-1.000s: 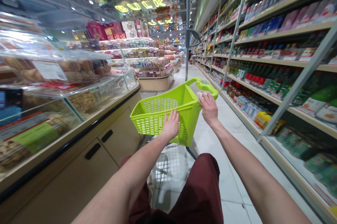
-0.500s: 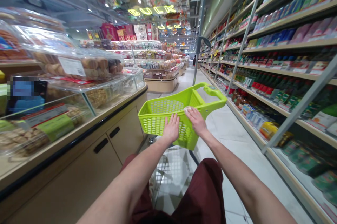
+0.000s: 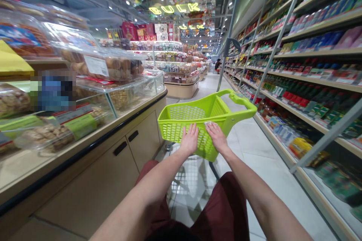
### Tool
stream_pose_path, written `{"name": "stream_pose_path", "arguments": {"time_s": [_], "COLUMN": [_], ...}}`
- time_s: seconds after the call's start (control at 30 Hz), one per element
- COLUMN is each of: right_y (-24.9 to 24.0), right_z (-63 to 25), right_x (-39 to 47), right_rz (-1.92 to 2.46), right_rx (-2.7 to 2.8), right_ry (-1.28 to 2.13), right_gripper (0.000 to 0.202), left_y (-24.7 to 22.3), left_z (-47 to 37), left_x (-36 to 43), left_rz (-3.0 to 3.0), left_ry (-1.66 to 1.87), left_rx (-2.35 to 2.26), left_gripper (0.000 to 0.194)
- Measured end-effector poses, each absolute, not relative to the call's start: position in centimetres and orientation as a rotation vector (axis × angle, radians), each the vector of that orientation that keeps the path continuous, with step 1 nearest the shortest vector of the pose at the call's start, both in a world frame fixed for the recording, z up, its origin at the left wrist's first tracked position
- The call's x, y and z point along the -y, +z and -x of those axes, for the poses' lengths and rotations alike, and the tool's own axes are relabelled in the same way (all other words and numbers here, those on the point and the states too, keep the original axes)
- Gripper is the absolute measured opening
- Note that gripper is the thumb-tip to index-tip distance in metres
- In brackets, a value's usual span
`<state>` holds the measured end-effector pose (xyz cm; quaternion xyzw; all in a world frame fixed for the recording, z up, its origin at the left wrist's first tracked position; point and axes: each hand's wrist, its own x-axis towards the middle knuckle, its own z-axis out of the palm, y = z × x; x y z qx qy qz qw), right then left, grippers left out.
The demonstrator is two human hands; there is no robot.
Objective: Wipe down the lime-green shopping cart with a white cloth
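Observation:
A lime-green basket cart (image 3: 195, 112) stands in the aisle, its handle towards the right. Against the basket's near side lies my left hand (image 3: 189, 140), fingers spread, holding nothing. To its right, my right hand (image 3: 217, 136) presses a small white cloth or tissue (image 3: 208, 123) to the side just under the rim, fingers fairly straight over it. Part of the white piece is hidden beneath those fingers. Both hands are on the outside of the basket, a short distance apart.
A bulk-food counter (image 3: 141, 120) with clear plastic boxes (image 3: 96, 65) runs along the left. Tall shelves (image 3: 313, 79) of bottles and packets line the right, behind a slanted grey metal post (image 3: 330, 131). A person (image 3: 217, 64) is far down the aisle.
The view has turned slightly left, so the cart and both hands appear further right. My right hand has shifted little against the basket. The distant person shows more clearly.

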<state>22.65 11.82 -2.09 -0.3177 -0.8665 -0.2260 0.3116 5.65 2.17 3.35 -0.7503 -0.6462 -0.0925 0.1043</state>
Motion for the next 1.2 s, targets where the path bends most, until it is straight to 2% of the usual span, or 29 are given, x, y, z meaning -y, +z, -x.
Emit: {"name": "stream_pose_path", "arguments": {"time_s": [0.17,0.43,0.7,1.0,1.2], "right_y": [-4.3,2.0,-4.6,2.1,-1.8], "right_z": [-23.3,-20.4,-20.5,-18.5,-18.2], "right_x": [-10.7,-12.4,-12.1,-13.3,-13.4], "right_rz": [0.871,0.805,0.774,0.725,0.682], "right_rx": [2.410,2.157,2.352,2.194,2.294], "right_ry": [-0.590,-0.667,-0.748,-0.709,-0.702], "right_gripper": [0.050,0.051,0.052,0.055,0.052], "left_y": [2.6,2.8,3.1,2.2,2.8], "left_z": [-4.2,-4.1,-3.3,-3.4,-3.3], "left_x": [-1.9,-1.4,-1.1,-1.2,-1.0], "left_rz": [2.178,2.183,2.175,2.168,2.178], "left_ry": [-0.190,-0.187,-0.131,-0.124,-0.151], "left_rx": [1.983,1.968,1.929,1.976,1.961], "left_gripper": [0.057,0.058,0.061,0.061,0.062]}}
